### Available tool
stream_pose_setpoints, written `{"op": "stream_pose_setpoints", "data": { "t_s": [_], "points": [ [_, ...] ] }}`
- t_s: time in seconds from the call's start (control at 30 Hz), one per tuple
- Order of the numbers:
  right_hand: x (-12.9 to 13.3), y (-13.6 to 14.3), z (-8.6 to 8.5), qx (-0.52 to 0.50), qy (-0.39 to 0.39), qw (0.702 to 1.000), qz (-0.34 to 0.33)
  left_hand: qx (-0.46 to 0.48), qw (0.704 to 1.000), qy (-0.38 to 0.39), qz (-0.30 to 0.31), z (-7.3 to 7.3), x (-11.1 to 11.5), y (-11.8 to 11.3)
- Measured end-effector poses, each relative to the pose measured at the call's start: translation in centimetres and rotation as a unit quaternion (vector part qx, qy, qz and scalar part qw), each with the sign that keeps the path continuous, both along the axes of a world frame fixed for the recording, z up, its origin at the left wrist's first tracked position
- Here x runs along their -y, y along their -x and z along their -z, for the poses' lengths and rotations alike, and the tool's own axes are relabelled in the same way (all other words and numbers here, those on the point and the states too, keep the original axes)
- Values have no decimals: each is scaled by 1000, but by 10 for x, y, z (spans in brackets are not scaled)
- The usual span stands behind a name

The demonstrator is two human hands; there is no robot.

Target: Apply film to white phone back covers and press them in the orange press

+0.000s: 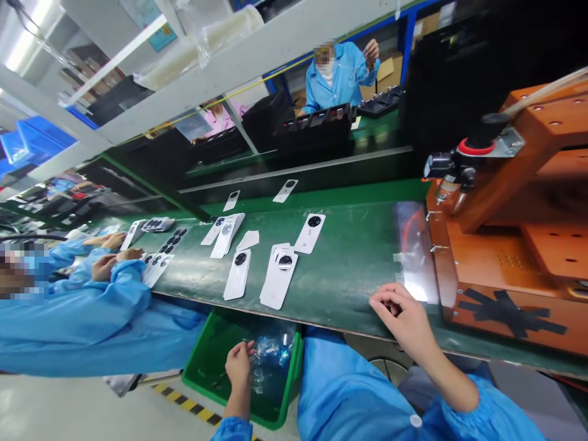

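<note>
My left hand [239, 364] is over a green bin [195, 361], its fingers drawn together in a pinch. Whatever it may hold is too small to make out against the clear plastic film [271, 355] in the bin. Close to the bench's front edge, my right hand [402, 315] is curled closed with nothing visible in it. Left of it on the green bench [340, 275] lies a stack of white phone back covers [275, 288] with round black camera rings. Another white stack [236, 278] lies beside it, and a single cover [310, 234] lies behind.
An orange machine [496, 245] with a pressure regulator [459, 165] stands at the right. A clear sheet [416, 245] is taped beside it. More covers [228, 236] lie farther left, near a co-worker's hands [110, 260]. Another person [340, 73] sits across the bench.
</note>
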State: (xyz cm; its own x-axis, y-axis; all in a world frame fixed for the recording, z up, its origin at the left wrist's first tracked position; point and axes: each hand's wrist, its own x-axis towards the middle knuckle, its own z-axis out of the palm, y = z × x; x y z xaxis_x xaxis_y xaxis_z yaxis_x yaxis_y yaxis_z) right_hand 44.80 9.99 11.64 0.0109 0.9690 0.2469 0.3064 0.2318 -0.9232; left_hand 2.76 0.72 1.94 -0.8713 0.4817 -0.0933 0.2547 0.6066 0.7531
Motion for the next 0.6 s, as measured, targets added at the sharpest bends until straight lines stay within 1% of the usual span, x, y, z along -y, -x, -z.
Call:
{"op": "stream_pose_setpoints", "data": {
  "t_s": [0.07, 0.1, 0.17, 0.2, 0.27, 0.33, 0.4, 0.47, 0.53, 0.6],
  "points": [
    [-2, 0, -1, -16, 10, 1000, 11, -35, 999, 2, -12, 1, 1, 6],
    [-4, -1, -2, -28, 19, 999, 21, -56, 998, 2, -10, -1, 1, 8],
    [-9, -2, -3, -51, 37, 997, 40, -97, 995, -6, 5, -12, 0, 10],
    [-11, -3, -3, -59, 44, 996, 45, -115, 993, -14, 14, -20, -3, 10],
    [-16, -6, -4, -65, 57, 995, 52, -163, 985, -44, 43, -41, -14, 4],
    [-19, -7, -4, -67, 68, 994, 56, -227, 963, -94, 107, -65, -36, -8],
    [-21, -7, -5, -70, 80, 993, 61, -282, 923, -150, 213, -90, -70, -23],
    [-22, -6, -6, -73, 85, 991, 68, -289, 887, -178, 312, -111, -116, -37],
    [-23, -4, -6, -75, 77, 991, 77, -274, 868, -166, 379, -124, -172, -47],
    [-22, -2, -6, -70, 54, 992, 91, -275, 868, -113, 398, -128, -232, -54]
  ]
}}
